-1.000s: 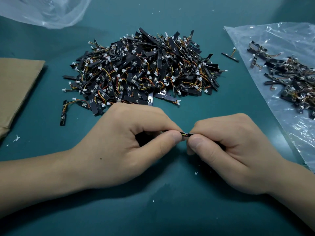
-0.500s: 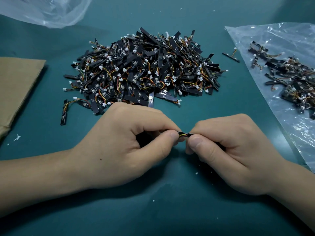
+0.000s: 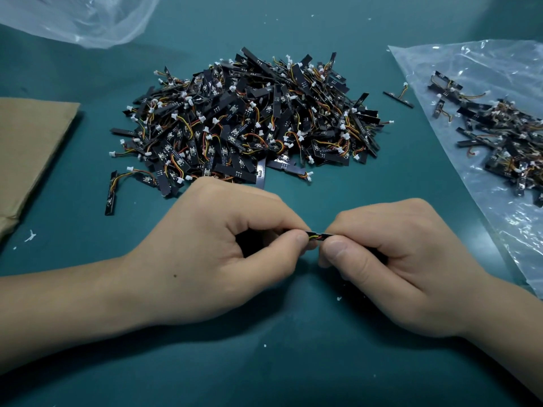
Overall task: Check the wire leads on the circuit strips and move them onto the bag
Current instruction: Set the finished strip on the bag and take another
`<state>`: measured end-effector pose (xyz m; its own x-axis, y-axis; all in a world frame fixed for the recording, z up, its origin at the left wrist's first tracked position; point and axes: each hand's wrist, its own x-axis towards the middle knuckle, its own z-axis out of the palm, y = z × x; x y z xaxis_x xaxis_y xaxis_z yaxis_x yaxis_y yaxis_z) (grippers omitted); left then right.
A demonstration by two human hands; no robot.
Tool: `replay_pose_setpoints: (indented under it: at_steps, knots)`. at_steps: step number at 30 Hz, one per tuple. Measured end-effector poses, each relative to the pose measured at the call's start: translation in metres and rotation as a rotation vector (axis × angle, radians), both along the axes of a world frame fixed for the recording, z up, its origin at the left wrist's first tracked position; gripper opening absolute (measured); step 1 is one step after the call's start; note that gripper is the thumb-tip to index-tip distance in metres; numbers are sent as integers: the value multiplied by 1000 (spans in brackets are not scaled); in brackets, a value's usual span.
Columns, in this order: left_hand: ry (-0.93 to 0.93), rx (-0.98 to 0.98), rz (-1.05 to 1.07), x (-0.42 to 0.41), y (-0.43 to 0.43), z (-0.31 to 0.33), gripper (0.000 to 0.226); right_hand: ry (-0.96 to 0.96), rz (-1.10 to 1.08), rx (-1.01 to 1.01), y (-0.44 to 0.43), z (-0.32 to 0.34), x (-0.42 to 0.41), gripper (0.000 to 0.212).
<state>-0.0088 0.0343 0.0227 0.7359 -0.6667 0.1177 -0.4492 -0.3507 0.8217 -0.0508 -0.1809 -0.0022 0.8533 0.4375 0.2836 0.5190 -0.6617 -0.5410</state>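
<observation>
1 strip (image 3: 326,236) sits pinched between left hand (image 3: 211,254) and right hand (image 3: 405,259), wires (image 3: 313,237) under check; next, likely, the right carries it to the bag (image 3: 470,63) at 3 o'clock.

dark teal tabletop (image 3: 293,377), brown cardboard (image 3: 26,148) at left edge, small white flecks (image 3: 30,235)

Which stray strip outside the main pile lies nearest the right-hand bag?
The lone strip between the pile and the bag, just off the bag's left edge; the other stray lies at the pile's far-left corner.
</observation>
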Motion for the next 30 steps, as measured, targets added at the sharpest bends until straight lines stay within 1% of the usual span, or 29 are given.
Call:
replay_pose_setpoints:
  at_steps: [3, 5, 8, 14, 16, 20, 24, 27, 30]
  knots:
    - [-20, 1, -19, 0, -1, 4, 51, 11, 7, 1, -1, 1, 0, 38]
    - [14, -32, -12, -2, -1, 1, 53, 34, 12, 4, -1, 1, 0, 38]
    - [100, -78, 6, -4, 0, -3, 45, 56, 22, 13, -1, 2, 0, 37]
    - [63, -62, -4, -3, 0, -2, 44, 40, 22, -4, 1, 1, 0, 38]
    - [34, -54, -3, -2, -2, -1, 49, 31, 21, -3, 0, 1, 0, 37]
    - [121, -104, 10, -3, -2, -1, 42, 27, 27, 6, -1, 0, 1, 38]
    - [75, -103, -2, -4, -2, -4, 58, 40, 45, 6, -1, 0, 1, 38]
    - [127, -137, 21, -3, -1, -4, 57, 45, 44, 13, -1, 1, 1, 38]
    - [58, -96, 18, -3, -1, -3, 57, 44, 43, -1, -1, 0, 1, 37]
